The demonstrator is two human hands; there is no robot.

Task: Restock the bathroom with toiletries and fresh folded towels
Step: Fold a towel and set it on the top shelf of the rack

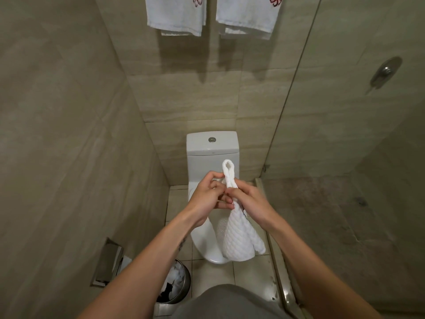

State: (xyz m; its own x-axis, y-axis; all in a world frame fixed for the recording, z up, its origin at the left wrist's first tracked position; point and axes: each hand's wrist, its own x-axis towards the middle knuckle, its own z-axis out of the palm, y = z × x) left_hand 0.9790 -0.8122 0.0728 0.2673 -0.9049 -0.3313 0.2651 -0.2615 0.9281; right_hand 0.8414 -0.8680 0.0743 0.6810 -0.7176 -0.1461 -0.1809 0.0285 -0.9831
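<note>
White towel [239, 233] is held in the air above the toilet [212, 155], pinched mid-length by left hand [207, 201] and right hand [249, 201], fingers closed on it; likely being shaped into a fold (loop up top, bulk hanging below).

Toilet at twelve o'clock, both hands meeting over its bowl.

From my seat, the toilet [212, 157] stands straight ahead against the back wall, two hung towels [213, 14] high above it at twelve. My left hand [207, 199] and right hand [250, 203] touch above the bowl, the towel [239, 236] between them, one end poking up, the rest hanging down. A waste bin [176, 282] sits on the floor at seven, a wall holder [108, 261] at eight, a glass partition [322, 111] at two.
</note>
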